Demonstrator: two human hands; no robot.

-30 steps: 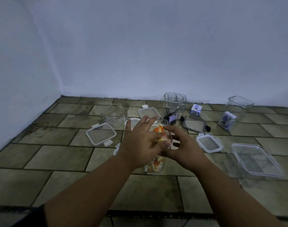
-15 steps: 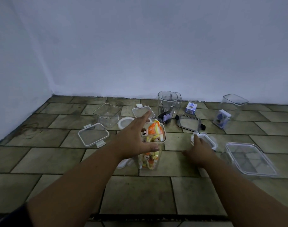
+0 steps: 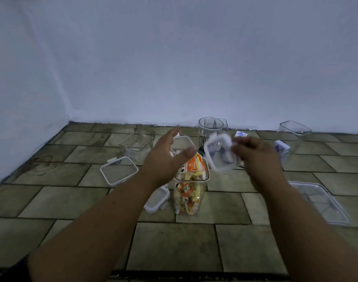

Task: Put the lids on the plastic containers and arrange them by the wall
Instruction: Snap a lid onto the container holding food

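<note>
Clear plastic, white-rimmed: small lid (image 3: 222,152), pinched along its right edge by the right hand (image 3: 255,153), fingers curled round the rim. Held tilted in the air, just above and to the right of the open mouth of the tall container (image 3: 189,192), not yet touching it. Somewhat blurred, so no telling of clips or tabs. Left hand (image 3: 166,157) spread, fingers straight, holding nothing, hovering just left of the container's mouth. Container upright on the floor (image 3: 174,247), stuffed with orange and yellow packets (image 3: 194,169) up past the brim, well short of the wall (image 3: 194,68).

Probably light and fairly stiff, that lid, with some give in the thin clear panel; smooth, likely slippery in the middle. Best taken by the rim, at opposite edges. Best levelled over the mouth before pressing down at the corners. Worth steadying the container low on its walls: tall, narrow, probably easy to tip. Top packets possibly in the way of the seal.
</note>
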